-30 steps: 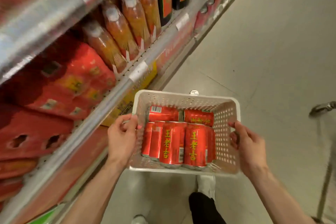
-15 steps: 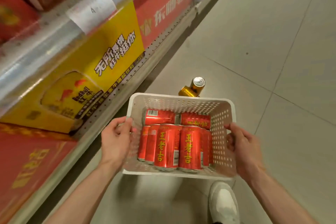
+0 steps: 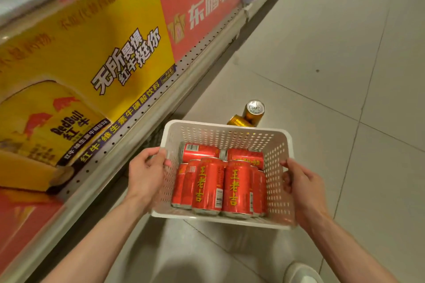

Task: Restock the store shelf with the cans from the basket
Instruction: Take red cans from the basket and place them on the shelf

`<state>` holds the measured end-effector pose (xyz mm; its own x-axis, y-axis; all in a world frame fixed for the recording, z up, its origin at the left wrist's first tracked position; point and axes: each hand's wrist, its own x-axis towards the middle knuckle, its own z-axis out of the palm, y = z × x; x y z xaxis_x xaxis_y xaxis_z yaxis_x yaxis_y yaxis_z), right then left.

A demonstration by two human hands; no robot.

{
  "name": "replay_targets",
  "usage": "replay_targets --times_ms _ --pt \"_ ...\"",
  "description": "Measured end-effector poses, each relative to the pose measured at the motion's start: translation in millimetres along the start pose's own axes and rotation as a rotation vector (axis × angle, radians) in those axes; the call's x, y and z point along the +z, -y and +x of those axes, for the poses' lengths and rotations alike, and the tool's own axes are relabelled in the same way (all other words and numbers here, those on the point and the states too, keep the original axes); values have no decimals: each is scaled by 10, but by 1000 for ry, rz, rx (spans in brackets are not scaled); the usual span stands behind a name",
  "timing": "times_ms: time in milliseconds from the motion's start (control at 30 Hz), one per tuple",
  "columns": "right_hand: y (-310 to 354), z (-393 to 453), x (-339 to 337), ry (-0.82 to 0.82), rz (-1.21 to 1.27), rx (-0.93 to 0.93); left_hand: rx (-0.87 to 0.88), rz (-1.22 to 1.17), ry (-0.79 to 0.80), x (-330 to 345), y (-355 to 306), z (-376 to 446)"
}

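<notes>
Head view, looking down an aisle. White perforated plastic basket held level above the grey tiled floor, just beside the front edge of the low metal store shelf on the left.

Progress: nothing restocked as far as visible. Red drink cans with yellow lettering all lying inside the basket: four or five side by side along the near wall, two more end to end along the far wall. Exact count unclear, some hidden behind others. Judged as very start of task: basket full, no can in hand, none seen placed. Shelf section alongside filled with yellow and red cardboard cases; no open slot for red cans in view, so target spot unknown. Left to do: find the slot, set basket down or free one hand, move cans over one by one.

Two gold cans on the floor just past the basket's far rim, one upright, one tipped. Not from the basket, by colour.

Left hand: fingers curled over the basket's left rim, thumb outside the wall, clenched on it. Right hand: fingers wrapped over the right rim, likewise gripping. Neither touching a can.

White shoe at the bottom right corner of frame.
</notes>
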<state>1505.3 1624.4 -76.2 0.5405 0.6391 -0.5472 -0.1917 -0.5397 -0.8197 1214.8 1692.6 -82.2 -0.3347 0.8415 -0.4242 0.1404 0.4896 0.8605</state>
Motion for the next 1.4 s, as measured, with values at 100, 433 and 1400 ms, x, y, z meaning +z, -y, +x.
replay_targets --times_ms 100,433,1400 --pt "-21 38 36 -10 9 -21 3 -1 2 11 43 76" --pt "33 32 9 -36 -120 -29 32 81 92 -70 -80 -59" --pt "39 -161 419 553 -602 21 -127 445 552 363 -231 -407"
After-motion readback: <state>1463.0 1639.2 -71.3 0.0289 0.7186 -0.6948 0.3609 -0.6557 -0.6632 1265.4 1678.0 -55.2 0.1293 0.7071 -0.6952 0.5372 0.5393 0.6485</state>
